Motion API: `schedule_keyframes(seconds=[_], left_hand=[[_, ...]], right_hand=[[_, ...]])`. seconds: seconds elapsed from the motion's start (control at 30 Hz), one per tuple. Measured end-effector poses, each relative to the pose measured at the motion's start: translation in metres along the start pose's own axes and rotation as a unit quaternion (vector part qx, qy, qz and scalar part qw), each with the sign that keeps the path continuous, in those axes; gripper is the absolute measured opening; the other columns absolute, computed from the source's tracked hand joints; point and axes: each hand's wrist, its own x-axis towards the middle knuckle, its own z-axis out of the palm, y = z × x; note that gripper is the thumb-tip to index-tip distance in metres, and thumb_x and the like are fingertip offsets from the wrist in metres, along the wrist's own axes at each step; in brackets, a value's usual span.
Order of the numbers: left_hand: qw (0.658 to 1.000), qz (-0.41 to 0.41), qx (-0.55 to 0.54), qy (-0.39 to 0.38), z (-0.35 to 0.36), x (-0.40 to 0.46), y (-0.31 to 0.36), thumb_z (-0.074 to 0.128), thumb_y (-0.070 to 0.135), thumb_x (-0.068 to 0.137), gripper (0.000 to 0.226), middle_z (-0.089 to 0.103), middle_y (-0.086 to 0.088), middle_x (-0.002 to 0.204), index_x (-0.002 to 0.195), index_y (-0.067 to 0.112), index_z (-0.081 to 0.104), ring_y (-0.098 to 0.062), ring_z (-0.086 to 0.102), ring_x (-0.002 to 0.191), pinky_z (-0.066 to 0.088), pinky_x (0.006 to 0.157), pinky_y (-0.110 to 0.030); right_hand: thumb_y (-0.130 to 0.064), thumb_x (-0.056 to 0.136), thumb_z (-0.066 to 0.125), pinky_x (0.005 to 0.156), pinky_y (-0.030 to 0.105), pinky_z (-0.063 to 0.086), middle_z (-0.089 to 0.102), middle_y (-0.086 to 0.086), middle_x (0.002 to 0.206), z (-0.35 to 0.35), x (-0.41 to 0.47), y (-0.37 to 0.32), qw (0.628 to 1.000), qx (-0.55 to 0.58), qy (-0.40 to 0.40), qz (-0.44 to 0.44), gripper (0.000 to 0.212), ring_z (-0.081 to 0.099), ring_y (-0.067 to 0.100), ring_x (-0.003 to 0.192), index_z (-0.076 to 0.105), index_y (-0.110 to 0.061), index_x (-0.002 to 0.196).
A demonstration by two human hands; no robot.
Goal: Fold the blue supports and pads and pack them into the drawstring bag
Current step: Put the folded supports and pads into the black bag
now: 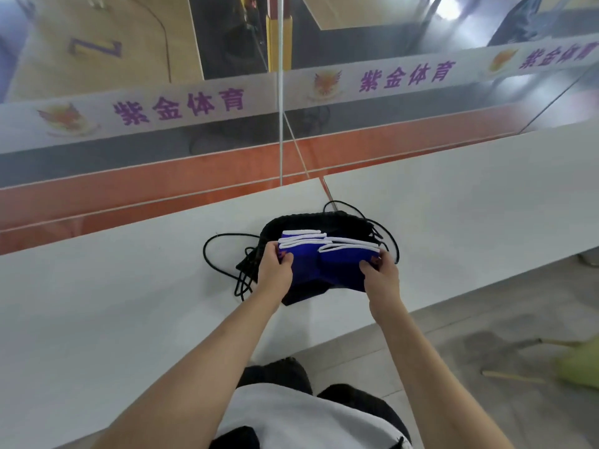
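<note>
A stack of folded blue supports and pads with white edging is held between both hands, just above the black drawstring bag. My left hand grips the stack's left end, thumb on top. My right hand grips its right end. The bag lies on the white counter, its mouth facing the far side and partly hidden by the stack. Black drawstring cords loop out to the left and right of the bag.
The white counter runs diagonally, with its near edge just below the bag on the right. Beyond it is a glass barrier with a banner of purple lettering. A green broom lies on the grey floor at the right.
</note>
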Motion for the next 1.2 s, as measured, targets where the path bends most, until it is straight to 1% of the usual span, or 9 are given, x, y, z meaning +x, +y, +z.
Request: schedule_keyframes(seconds=[0.17, 0.3, 0.43, 0.67, 0.77, 0.87, 0.97, 1.13, 1.2], left_hand=[[0.999, -0.039, -0.016, 0.019, 0.019, 0.033, 0.007, 0.046, 0.011, 0.103, 0.020, 0.058, 0.006, 0.096, 0.122, 0.018, 0.048, -0.006, 0.054, 0.081, 0.040, 0.067, -0.022], [0.994, -0.072, -0.064, 0.043, 0.031, 0.051, 0.006, 0.045, 0.007, 0.103, 0.028, 0.058, 0.004, 0.107, 0.129, 0.017, 0.048, -0.003, 0.054, 0.087, 0.043, 0.083, -0.028], [0.987, -0.109, -0.106, 0.047, 0.037, 0.064, 0.002, 0.044, 0.005, 0.103, 0.032, 0.060, 0.002, 0.115, 0.132, 0.018, 0.049, -0.016, 0.058, 0.101, 0.046, 0.091, -0.032], [0.975, -0.180, -0.131, 0.021, 0.041, 0.076, -0.022, 0.044, 0.000, 0.101, 0.035, 0.066, -0.003, 0.118, 0.128, 0.019, 0.052, -0.017, 0.065, 0.100, 0.054, 0.076, -0.028], [0.969, -0.208, -0.126, 0.037, 0.049, 0.073, -0.033, 0.046, 0.001, 0.101, 0.035, 0.064, -0.008, 0.122, 0.131, 0.017, 0.049, -0.020, 0.063, 0.105, 0.055, 0.090, -0.036], [0.974, -0.215, -0.057, 0.046, 0.054, 0.067, -0.033, 0.047, 0.001, 0.097, 0.041, 0.062, -0.011, 0.126, 0.135, 0.014, 0.043, -0.024, 0.061, 0.108, 0.052, 0.100, -0.043], [0.973, -0.225, -0.010, 0.042, 0.059, 0.062, -0.024, 0.046, 0.002, 0.090, 0.055, 0.060, -0.011, 0.124, 0.141, 0.017, 0.033, -0.025, 0.060, 0.102, 0.055, 0.094, -0.044], [0.965, -0.227, 0.132, 0.004, 0.060, 0.059, -0.021, 0.040, 0.001, 0.090, 0.082, 0.029, -0.019, 0.153, 0.160, 0.029, 0.007, -0.039, 0.042, 0.134, 0.038, 0.114, -0.049], [0.961, -0.200, 0.190, 0.017, 0.058, 0.057, -0.021, 0.042, -0.001, 0.092, 0.084, 0.032, -0.020, 0.153, 0.161, 0.030, 0.005, -0.038, 0.043, 0.135, 0.037, 0.115, -0.046]], right_hand=[[0.000, 0.096, 0.054, 0.091, 0.041, 0.058, 0.068, 0.001, 0.116, 0.008, 0.038, -0.006, 1.000, -0.015, -0.004, 0.000, 0.037, 0.065, 0.021, 0.109, 0.059, -0.025, 0.124], [-0.001, 0.097, 0.056, 0.088, 0.035, 0.056, 0.069, -0.003, 0.114, 0.015, 0.066, -0.014, 0.998, -0.053, -0.023, -0.005, 0.038, 0.066, 0.017, 0.107, 0.059, -0.021, 0.130], [-0.005, 0.095, 0.056, 0.086, 0.038, 0.059, 0.070, -0.004, 0.111, 0.023, 0.096, -0.018, 0.994, -0.103, -0.048, 0.006, 0.039, 0.067, 0.020, 0.104, 0.060, -0.026, 0.129], [-0.002, 0.095, 0.050, 0.097, 0.046, 0.059, 0.071, -0.001, 0.112, 0.037, 0.127, -0.008, 0.974, -0.162, -0.150, 0.052, 0.041, 0.067, 0.022, 0.106, 0.060, -0.031, 0.122], [-0.002, 0.096, 0.051, 0.095, 0.044, 0.059, 0.072, 0.000, 0.112, 0.037, 0.138, 0.003, 0.968, -0.175, -0.175, 0.053, 0.040, 0.068, 0.023, 0.107, 0.060, -0.026, 0.128], [-0.003, 0.096, 0.054, 0.093, 0.041, 0.059, 0.072, 0.000, 0.112, 0.034, 0.148, 0.008, 0.965, -0.179, -0.188, 0.043, 0.041, 0.068, 0.022, 0.107, 0.061, -0.023, 0.131], [-0.004, 0.094, 0.053, 0.100, 0.044, 0.056, 0.072, -0.002, 0.113, 0.031, 0.160, 0.012, 0.959, -0.198, -0.200, 0.032, 0.045, 0.067, 0.022, 0.109, 0.062, -0.024, 0.133], [0.001, 0.093, 0.049, 0.106, 0.044, 0.052, 0.066, -0.001, 0.122, 0.030, 0.172, 0.013, 0.949, -0.230, -0.213, 0.032, 0.060, 0.063, 0.023, 0.114, 0.052, -0.023, 0.148], [0.000, 0.094, 0.054, 0.107, 0.045, 0.052, 0.065, -0.003, 0.124, 0.027, 0.175, 0.013, 0.952, -0.219, -0.213, 0.025, 0.059, 0.062, 0.023, 0.118, 0.050, -0.023, 0.149]])
